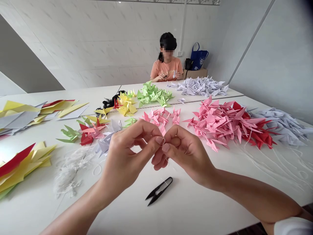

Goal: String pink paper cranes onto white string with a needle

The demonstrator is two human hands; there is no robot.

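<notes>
My left hand (133, 148) and my right hand (187, 151) meet near the middle of the view, fingertips nearly touching. Both pinch a thin white thread (163, 141), which forms a small loop between them. A bit of pink paper shows just above the fingertips; whether it hangs on the thread I cannot tell. Black thread snips (158, 191) lie on the white table (117, 209) below my hands, points toward the lower left. Small folded pink paper pieces (157, 116) lie just beyond my fingers.
Left are paper sheets (19, 114), more sheets (26, 166) and tangled white thread (69, 173). Green (153, 94) and yellow (127, 102) folded pieces lie ahead; pink (217, 120), red (262, 133) and pale (286, 125) piles lie right. A person (167, 67) sits across the table.
</notes>
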